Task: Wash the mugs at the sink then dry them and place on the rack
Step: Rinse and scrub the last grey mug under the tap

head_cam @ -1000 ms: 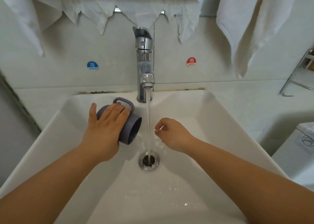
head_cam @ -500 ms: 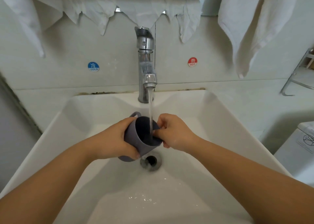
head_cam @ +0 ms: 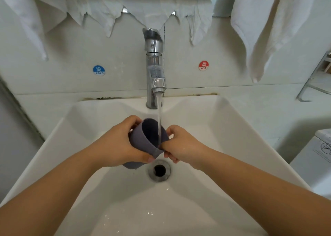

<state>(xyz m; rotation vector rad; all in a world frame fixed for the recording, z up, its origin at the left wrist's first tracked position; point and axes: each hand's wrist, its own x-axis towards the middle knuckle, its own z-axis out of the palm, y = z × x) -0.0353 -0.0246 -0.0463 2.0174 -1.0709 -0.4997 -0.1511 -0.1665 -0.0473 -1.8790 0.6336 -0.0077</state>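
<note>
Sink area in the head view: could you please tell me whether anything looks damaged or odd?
Dark, mould-like staining runs along the seam where the white ceramic sink meets the wall. Otherwise nothing stands out.

Both forearms reach forward, converging. Left hand (head_cam: 119,146) curled, fingers over the top, thumb low. Right hand (head_cam: 180,143) pinching, thumb and fingers bent.

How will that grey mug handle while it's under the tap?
The grey mug is wet under the running stream, so it is probably slippery. It keeps its shape between the left hand and right hand, so likely stiff. Water entering should add weight.
</note>
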